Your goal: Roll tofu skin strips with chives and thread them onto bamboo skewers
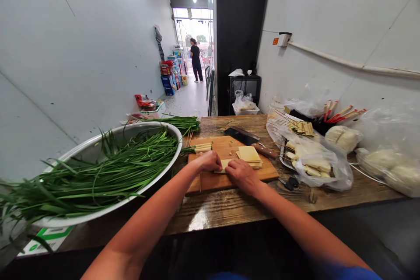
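Observation:
A pale yellow tofu sheet (225, 164) lies on the wooden cutting board (267, 174), partly hidden by my fingers. My left hand (210, 162) is closed, its fingertips pinching the sheet's left end. On the right part of the same sheet, the curled fingers of my right hand (242, 176) press and grip. Just behind my right hand sits a stack of square tofu sheets (250, 156). Skewered rolls (201, 147) with green stalks lie beyond my left hand. A cleaver (243, 135) with a wooden handle rests across the board's far right side.
Left of the board stands a large white basin (179, 140) heaped with green chives (131, 166). To the right are a tray under plastic (315, 164), black-handled scissors (290, 183) and bagged white food (390, 164). A person (196, 59) stands near the far doorway.

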A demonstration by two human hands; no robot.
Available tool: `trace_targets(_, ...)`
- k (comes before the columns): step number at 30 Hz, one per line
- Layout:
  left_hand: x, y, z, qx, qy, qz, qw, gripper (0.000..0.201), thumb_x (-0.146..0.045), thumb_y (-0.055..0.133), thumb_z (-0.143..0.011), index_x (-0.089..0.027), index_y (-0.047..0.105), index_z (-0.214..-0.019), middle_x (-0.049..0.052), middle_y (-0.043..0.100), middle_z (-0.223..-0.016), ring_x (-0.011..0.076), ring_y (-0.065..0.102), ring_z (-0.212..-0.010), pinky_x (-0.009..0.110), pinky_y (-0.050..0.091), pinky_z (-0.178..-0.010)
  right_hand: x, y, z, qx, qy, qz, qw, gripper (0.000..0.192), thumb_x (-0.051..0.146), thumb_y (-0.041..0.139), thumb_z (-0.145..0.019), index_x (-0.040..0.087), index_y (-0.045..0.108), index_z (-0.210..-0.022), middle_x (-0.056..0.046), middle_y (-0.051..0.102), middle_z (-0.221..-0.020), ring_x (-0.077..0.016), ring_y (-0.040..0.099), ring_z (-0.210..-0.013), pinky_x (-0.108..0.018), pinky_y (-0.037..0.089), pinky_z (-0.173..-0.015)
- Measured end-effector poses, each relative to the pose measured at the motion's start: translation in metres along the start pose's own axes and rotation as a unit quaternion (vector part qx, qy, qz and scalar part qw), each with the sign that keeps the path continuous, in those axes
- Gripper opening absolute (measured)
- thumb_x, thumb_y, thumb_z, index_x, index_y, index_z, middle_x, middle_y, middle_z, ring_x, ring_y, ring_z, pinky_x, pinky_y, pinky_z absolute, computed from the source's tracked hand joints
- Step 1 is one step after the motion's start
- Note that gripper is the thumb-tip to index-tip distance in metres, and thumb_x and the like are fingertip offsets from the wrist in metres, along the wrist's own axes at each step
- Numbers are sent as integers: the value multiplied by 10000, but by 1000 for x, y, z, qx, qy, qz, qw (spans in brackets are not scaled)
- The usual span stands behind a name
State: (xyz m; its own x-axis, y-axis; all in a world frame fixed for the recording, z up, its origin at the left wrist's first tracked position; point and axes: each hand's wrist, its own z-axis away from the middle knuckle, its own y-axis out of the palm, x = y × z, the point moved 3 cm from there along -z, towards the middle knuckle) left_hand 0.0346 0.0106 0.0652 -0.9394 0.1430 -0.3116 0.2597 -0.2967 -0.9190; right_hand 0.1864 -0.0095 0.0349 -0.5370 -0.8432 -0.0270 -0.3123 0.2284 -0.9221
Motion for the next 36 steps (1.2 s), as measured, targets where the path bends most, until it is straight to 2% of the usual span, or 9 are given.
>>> trace_targets(5, -2, -1, 0, 0, -4, -10, 1000, 145, -278, 635, -663, -204, 742, -727, 14, 688, -650, 165, 560, -661, 260, 320, -642, 8, 1, 1, 25, -59, 84, 994, 174, 181, 444, -896, 136, 612, -906, -79, 572, -838, -203, 477, -817, -336, 380, -760)
trace_targets(10, -4, 2, 12, -74, 12, 5, 997, 129, -257, 635, -693, -204, 732, -760, 26, 700, -690, 154, 566, -671, 297, 308, -744, 6, 1, -5, 65, -86, 84, 991, 175, 165, 458, -884, 129, 629, -872, -81, 581, -819, -199, 478, -798, -335, 384, -734)
trace_targets(15, -13, 8, 37, -148, 155, -86, 973, 168, -214, 573, -784, -180, 712, -696, 59, 671, -762, 176, 543, -797, 310, 295, -784, 0, 3, -6, 46, -77, 36, 995, 186, 188, 461, -893, 147, 631, -830, -63, 581, -809, -170, 472, -777, -310, 383, -733)
trace_targets(18, -13, 14, 44, -161, 189, -120, 961, 168, -265, 575, -811, -194, 704, -730, 44, 642, -766, 178, 521, -824, 312, 292, -779, -3, 4, -5, 21, -62, 10, 998, 212, 201, 462, -897, 158, 629, -775, -44, 569, -781, -152, 466, -756, -292, 379, -728)
trace_targets(23, -3, 22, 38, -186, 173, -95, 963, 236, -240, 520, -852, -204, 697, -700, 27, 660, -745, 163, 515, -796, 327, 257, -780, -4, 3, -2, -10, -32, -17, 999, 258, 228, 450, -906, 169, 625, -726, -33, 547, -771, -141, 461, -757, -268, 372, -709)
trace_targets(27, 0, 21, 30, -167, 140, -59, 974, 227, -223, 528, -831, -205, 707, -693, 27, 683, -750, 163, 536, -790, 317, 250, -762, -4, 0, 1, -33, -12, -25, 999, 233, 245, 478, -891, 167, 628, -731, -52, 540, -839, -161, 457, -831, -272, 372, -724)
trace_targets(32, 1, 17, 26, -136, 68, 5, 988, 191, -250, 548, -800, -209, 726, -746, 31, 713, -771, 163, 578, -770, 300, 270, -753, -10, 5, 0, -16, -9, -58, 998, 254, 214, 450, -904, 165, 632, -734, -37, 530, -770, -142, 455, -787, -250, 362, -693)
trace_targets(36, 4, 16, 29, -153, 10, 72, 986, 195, -284, 571, -780, -210, 719, -882, 29, 720, -774, 150, 591, -736, 268, 311, -722, -16, 9, -4, 6, -6, -102, 995, 264, 207, 437, -909, 156, 648, -760, -37, 547, -757, -128, 477, -749, -230, 361, -661)
